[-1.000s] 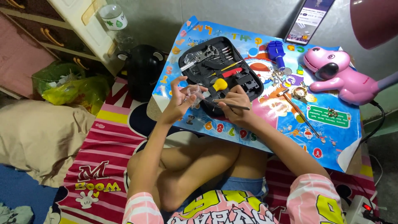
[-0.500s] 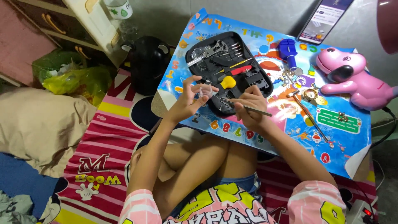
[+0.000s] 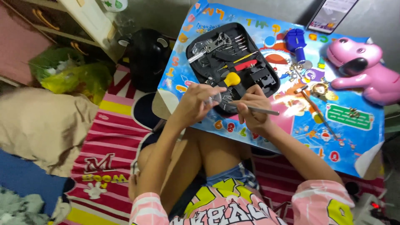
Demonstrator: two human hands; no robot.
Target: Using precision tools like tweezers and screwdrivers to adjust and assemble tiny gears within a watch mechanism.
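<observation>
Hands first: compared with a second ago, we have drawn them nearer to each other over the near edge of the black tool case [image 3: 233,66], and our view has swung closer to the surface, so the case now sits higher and larger in sight. Our left hand [image 3: 199,101] pinches a small clear plastic piece [image 3: 216,98] between thumb and fingertips; what it is exactly we cannot tell. Our right hand [image 3: 251,109] is closed around a thin metal tool [image 3: 260,110], a slim grey rod whose end points out to the right. We judge from this that the work has gone from steadying the two things apart to bringing the tool's near end up to the clear piece, which now lies just beside the right fingers.

Materials vary a good deal. The case is matt black with moulded slots; in it lie a steel wrench-like tool, thin metal rods, a red-handled pick and a tool with a round yellow handle [image 3: 232,78]. The surface is a glossy blue sheet [image 3: 366,141] printed with bright cartoon shapes. On it stand a blue plastic block tool [image 3: 296,41] and small shiny metal parts, with a smooth pink toy dog [image 3: 360,68] at the far right. A striped red mat [image 3: 112,141] covers the floor.
</observation>
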